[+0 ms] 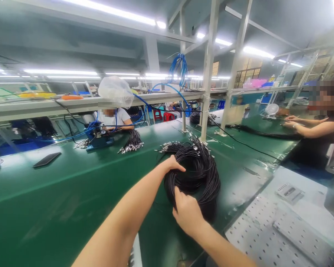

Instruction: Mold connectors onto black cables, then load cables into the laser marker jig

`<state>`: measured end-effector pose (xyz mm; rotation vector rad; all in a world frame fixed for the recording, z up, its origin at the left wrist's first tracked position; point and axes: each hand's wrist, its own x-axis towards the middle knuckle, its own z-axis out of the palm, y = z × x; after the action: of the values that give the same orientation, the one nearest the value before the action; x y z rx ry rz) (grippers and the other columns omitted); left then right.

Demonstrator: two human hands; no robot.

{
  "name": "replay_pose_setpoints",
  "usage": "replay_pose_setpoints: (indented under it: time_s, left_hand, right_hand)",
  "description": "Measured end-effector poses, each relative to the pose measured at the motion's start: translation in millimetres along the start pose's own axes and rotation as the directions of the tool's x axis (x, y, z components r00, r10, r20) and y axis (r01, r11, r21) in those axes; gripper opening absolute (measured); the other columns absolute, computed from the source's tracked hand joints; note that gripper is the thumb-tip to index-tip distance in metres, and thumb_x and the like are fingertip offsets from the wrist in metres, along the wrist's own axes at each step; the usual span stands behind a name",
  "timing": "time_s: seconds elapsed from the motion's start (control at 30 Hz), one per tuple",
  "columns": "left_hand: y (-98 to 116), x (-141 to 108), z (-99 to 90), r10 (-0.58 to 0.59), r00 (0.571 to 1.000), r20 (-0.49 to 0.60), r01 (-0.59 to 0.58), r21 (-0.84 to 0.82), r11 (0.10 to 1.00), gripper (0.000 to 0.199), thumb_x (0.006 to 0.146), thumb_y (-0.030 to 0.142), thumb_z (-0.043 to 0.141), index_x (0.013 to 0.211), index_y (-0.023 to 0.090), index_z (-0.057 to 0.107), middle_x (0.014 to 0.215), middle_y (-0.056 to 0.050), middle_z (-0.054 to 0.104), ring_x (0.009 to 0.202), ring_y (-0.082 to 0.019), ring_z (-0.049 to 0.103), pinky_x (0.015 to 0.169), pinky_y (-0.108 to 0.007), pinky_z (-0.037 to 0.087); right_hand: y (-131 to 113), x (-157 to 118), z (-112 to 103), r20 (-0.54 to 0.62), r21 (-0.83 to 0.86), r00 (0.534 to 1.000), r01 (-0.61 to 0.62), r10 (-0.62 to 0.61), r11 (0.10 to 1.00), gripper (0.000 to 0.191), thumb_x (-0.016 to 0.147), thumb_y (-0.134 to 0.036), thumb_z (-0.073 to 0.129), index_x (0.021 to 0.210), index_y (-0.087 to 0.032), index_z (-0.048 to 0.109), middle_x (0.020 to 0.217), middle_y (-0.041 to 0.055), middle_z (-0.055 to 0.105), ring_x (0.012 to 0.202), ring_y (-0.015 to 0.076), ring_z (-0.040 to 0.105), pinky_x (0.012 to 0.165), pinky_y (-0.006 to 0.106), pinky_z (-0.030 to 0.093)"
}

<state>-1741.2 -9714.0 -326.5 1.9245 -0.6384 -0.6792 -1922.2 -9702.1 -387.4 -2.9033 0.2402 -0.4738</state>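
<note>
A thick coil of black cables (211, 181) lies on the green tabletop, its many silvery connector ends bunched at the far side. My left hand (173, 165) is wrapped over the coil's left upper part, thumb pointing into the ring. Lower down, my right hand (187, 209) grips the near left side of the same coil, its index finger laid along the strands. Both hands are closed on the bundle; the fingertips beneath the cables are hidden.
Beyond the coil stand white shelf posts (208, 74). A blue bench machine (98, 137), another cable bundle (132, 141) and a dark flat phone-like object (47, 160) lie to the left. A perforated metal plate (256, 222) is at right. Co-workers sit across and at right.
</note>
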Motion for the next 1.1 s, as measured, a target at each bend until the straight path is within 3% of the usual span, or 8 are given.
replay_pose_setpoints:
  time_s: [0.1, 0.2, 0.27, 0.37, 0.47, 0.57, 0.83, 1.1]
  left_hand:
    - [1, 1, 7.4, -0.143, 0.99, 0.019, 0.142, 0.025, 0.99, 0.035, 0.05, 0.009, 0.073, 0.079, 0.008, 0.054, 0.053, -0.002, 0.056, 0.052, -0.02, 0.057, 0.055, -0.035, 0.049]
    - [14, -5, 6.9, -0.107, 0.994, 0.019, 0.107, -0.008, 0.994, 0.016, 0.058, 0.005, 0.063, 0.065, 0.011, 0.05, 0.043, 0.002, 0.047, 0.042, -0.014, 0.05, 0.048, -0.03, 0.046]
    - [30, -10, 6.3, -0.067, 0.997, 0.026, 0.068, -0.038, 0.997, 0.015, 0.06, 0.005, 0.06, 0.063, 0.013, 0.047, 0.042, 0.003, 0.046, 0.041, -0.012, 0.048, 0.046, -0.027, 0.044]
    - [60, -20, 11.0, -0.028, 0.999, 0.039, 0.031, -0.072, 0.997, 0.016, 0.061, 0.005, 0.059, 0.064, 0.013, 0.046, 0.043, 0.004, 0.046, 0.04, -0.011, 0.048, 0.044, -0.024, 0.043]
    - [94, -37, 19.0, 0.023, 0.998, 0.051, -0.018, -0.1, 0.995, 0.016, 0.06, 0.004, 0.058, 0.065, 0.013, 0.046, 0.043, 0.004, 0.045, 0.04, -0.01, 0.047, 0.043, -0.023, 0.042]
    - [130, -66, 20.6, 0.163, 0.984, 0.07, -0.153, -0.127, 0.98, 0.015, 0.063, 0.003, 0.056, 0.066, 0.012, 0.045, 0.044, 0.005, 0.044, 0.039, -0.008, 0.046, 0.042, -0.022, 0.042]
    - [168, -167, -30.3, 0.458, 0.886, -0.071, -0.463, -0.078, 0.883, 0.018, 0.068, -0.002, 0.053, 0.08, 0.01, 0.046, 0.058, 0.007, 0.044, 0.048, -0.004, 0.052, 0.054, -0.02, 0.043]
    - [95, -280, -129.9, 0.438, 0.804, -0.401, -0.472, 0.018, 0.882, 0.014, 0.07, 0.009, 0.055, 0.08, 0.013, 0.045, 0.049, 0.008, 0.047, 0.04, -0.006, 0.051, 0.043, -0.015, 0.038]
  right_hand:
    - [17, -9, -13, 0.016, 0.265, 0.999, 0.031, -0.037, 0.964, 0.059, 0.076, -0.022, 0.053, 0.13, -0.005, 0.039, 0.105, 0.0168, 0.057, 0.094, 0.0299, 0.055, 0.081, 0.044, 0.046]
    - [54, -35, -24, -0.194, 0.557, 0.975, 0.016, 0.111, 0.83, 0.051, 0.078, -0.037, 0.056, 0.124, -0.018, 0.046, 0.122, 0.0111, 0.047, 0.113, 0.0261, 0.044, 0.097, 0.041, 0.037]
    - [80, -61, -20, -0.314, 0.705, 0.819, -0.138, 0.48, 0.696, 0.038, 0.08, -0.042, 0.052, 0.113, -0.022, 0.051, 0.112, 0.0082, 0.052, 0.106, 0.0248, 0.049, 0.095, 0.041, 0.038]
    - [99, -95, 0, -0.007, 0.938, 0.58, -0.278, 0.814, 0.206, 0.044, 0.071, -0.049, 0.062, 0.104, -0.023, 0.05, 0.089, 0.0051, 0.059, 0.083, 0.0244, 0.059, 0.079, 0.04, 0.048]
    - [92, -102, 16, 0.457, 0.888, 0.684, -0.31, 0.568, -0.34, 0.048, 0.071, -0.058, 0.059, 0.097, -0.018, 0.055, 0.083, 0.0097, 0.064, 0.076, 0.0263, 0.063, 0.067, 0.039, 0.051]
    - [86, -78, 17, 0.488, 0.742, 0.826, -0.222, 0.282, -0.633, 0.054, 0.077, -0.065, 0.044, 0.093, -0.016, 0.061, 0.097, 0.0126, 0.065, 0.092, 0.027, 0.06, 0.08, 0.043, 0.047]
    - [138, 17, -6, 0.223, 0.776, 0.855, 0.135, 0.468, -0.616, 0.055, 0.074, -0.065, 0.041, 0.095, -0.018, 0.062, 0.1, 0.0084, 0.062, 0.095, 0.0211, 0.057, 0.08, 0.035, 0.049]
    - [128, 71, -80, 0.117, 0.704, 0.873, 0.263, 0.474, -0.659, 0.022, 0.08, -0.024, 0.044, 0.068, -0.012, 0.058, 0.063, 0.0011, 0.048, 0.054, 0.0049, 0.05, 0.059, 0.012, 0.047]
